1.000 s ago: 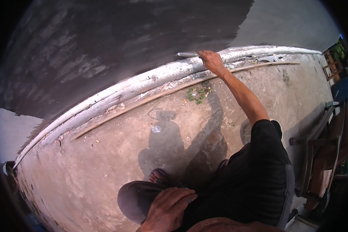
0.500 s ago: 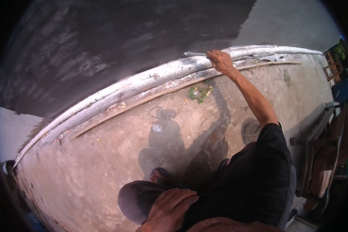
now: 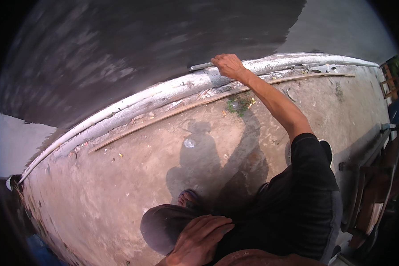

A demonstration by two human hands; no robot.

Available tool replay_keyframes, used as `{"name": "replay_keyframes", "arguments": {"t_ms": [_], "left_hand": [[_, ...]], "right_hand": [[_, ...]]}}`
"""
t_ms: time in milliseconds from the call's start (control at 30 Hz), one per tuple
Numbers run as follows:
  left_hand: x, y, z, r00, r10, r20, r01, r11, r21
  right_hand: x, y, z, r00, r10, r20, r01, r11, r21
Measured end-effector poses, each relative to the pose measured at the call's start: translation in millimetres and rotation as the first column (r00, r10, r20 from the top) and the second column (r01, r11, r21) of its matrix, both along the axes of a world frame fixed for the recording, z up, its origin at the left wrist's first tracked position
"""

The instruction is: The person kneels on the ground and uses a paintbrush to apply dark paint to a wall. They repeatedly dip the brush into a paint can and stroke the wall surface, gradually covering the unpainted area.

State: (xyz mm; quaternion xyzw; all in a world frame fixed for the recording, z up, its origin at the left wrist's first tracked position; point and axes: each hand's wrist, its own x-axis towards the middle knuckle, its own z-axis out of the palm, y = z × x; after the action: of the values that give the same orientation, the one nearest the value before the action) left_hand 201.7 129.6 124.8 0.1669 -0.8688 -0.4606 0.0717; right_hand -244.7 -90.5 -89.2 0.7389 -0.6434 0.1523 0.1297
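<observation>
My right hand (image 3: 228, 65) is closed around a slim, pale grey paintbrush (image 3: 201, 67), held low against the dark-painted wall (image 3: 164, 35). The brush points left, its tip close to the wall's foot, just above a white pipe (image 3: 181, 83) that runs along the base. Its bristles are too small to make out clearly. My left hand (image 3: 201, 237) lies flat over my bent left leg, fingers stretched out and holding nothing. A round container (image 3: 326, 150) is mostly hidden behind my right arm.
A long wooden strip (image 3: 164, 119) lies on the concrete floor (image 3: 106, 190) beside the pipe. Near its middle grows a small green weed (image 3: 238, 105) among litter. Wooden furniture (image 3: 368, 195) stands at the right. Lighter grey wall (image 3: 341, 31) shows at the upper right.
My right hand and the paintbrush have moved left along the wall's foot. The view has shifted a little. My left hand stays on my leg.
</observation>
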Motion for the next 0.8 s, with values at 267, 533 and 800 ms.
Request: {"name": "replay_keyframes", "arguments": {"t_ms": [267, 533, 800], "left_hand": [[6, 0, -7, 1.000, -0.026, -0.015, 0.027, 0.999, 0.026], [-2, -5, -2, 0.999, -0.039, 0.004, 0.039, 0.999, 0.011], [-5, 1, 9, 0.998, -0.008, 0.055, 0.007, 1.000, 0.014]], "right_hand": [[-50, 55, 23, 0.995, -0.088, -0.052, 0.088, 0.996, -0.007], [-21, 14, 18, 0.999, 0.027, -0.035, -0.029, 0.998, -0.057], [-131, 85, 6, 0.946, -0.266, -0.183, 0.273, 0.962, 0.008]]}}
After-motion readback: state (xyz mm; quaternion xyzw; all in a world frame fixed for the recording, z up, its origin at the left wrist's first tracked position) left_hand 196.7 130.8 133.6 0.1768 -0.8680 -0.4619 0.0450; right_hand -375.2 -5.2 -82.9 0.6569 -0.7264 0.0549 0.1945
